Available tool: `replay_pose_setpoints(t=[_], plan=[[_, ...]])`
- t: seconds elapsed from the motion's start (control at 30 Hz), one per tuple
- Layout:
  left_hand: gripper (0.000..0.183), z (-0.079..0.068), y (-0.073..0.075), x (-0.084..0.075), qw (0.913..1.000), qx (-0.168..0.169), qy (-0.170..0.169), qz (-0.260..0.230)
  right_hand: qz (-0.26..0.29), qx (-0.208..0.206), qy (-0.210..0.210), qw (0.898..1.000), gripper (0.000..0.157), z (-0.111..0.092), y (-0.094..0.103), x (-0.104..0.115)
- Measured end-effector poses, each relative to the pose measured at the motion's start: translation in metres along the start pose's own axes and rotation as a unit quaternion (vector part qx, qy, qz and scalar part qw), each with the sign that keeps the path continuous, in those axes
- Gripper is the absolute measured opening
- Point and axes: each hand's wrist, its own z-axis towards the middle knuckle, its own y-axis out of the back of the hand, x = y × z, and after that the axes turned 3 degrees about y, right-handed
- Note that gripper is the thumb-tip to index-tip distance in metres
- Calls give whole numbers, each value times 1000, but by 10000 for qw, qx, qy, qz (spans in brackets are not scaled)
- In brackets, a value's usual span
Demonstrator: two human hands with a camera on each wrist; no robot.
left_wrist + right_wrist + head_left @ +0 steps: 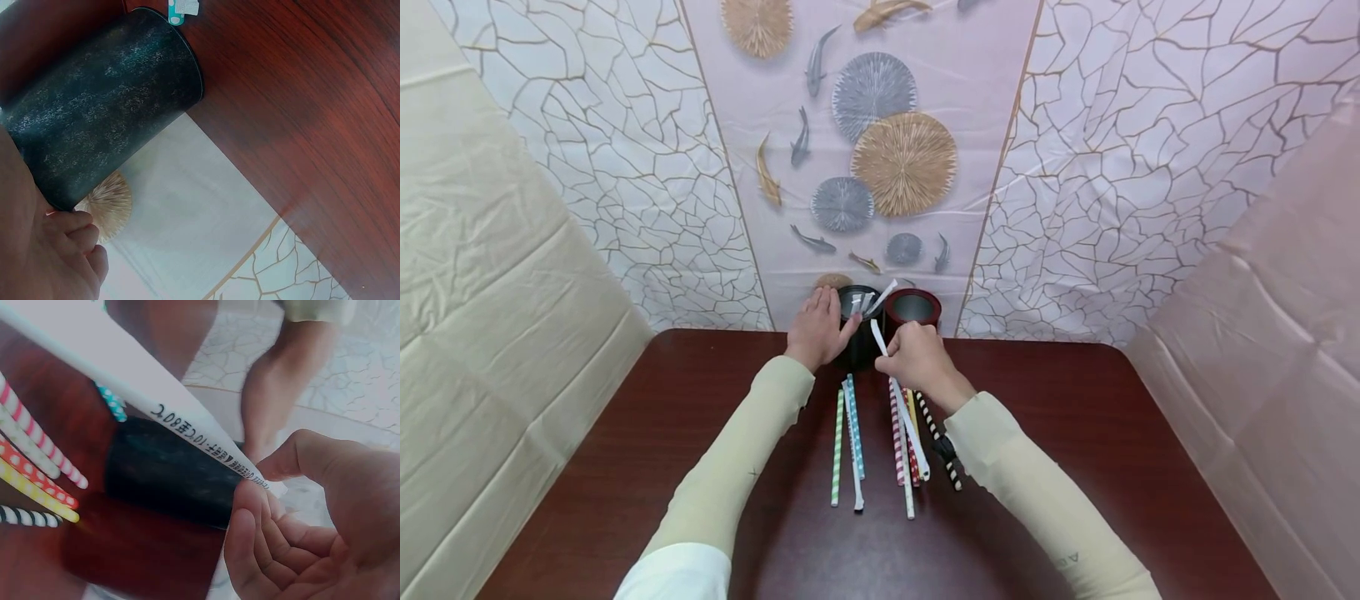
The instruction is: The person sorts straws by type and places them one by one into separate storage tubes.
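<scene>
My left hand holds the rim of a black cup, its curled fingers showing at the rim in the left wrist view. White paper-wrapped straws stick out of that cup. Between thumb and fingers, my right hand pinches one end of a white paper-wrapped straw with dark printing. This straw slants down over several straws on the table, in front of a dark red cup. The red cup stands beside the black one, and no straws show in its mouth.
On the brown table lie a green-striped straw, a blue dotted straw and a wrapped one. Further right are a pink-striped straw, a red dotted, a yellow and a black-striped straw. A patterned wall covering rises behind the cups.
</scene>
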Motion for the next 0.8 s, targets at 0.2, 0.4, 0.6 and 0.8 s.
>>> replay_pose_setpoints(t=[0.2, 0.4, 0.6, 0.8], plan=[[88, 0, 1, 0, 10000, 41, -8, -7, -219, -232, 205, 9993, 43, 2, 22, 16], [87, -1, 1, 0, 9999, -31, 12, -117, -535, -539, 312, 9966, 22, 7, 44, 34], [85, -1, 2, 0, 9998, -71, 9, -199, -538, -803, 498, 9941, 26, 12, 70, 53], [85, -1, 3, 0, 9997, -140, -39, -196, -425, -1204, 592, 9901, 12, 16, 95, 71]])
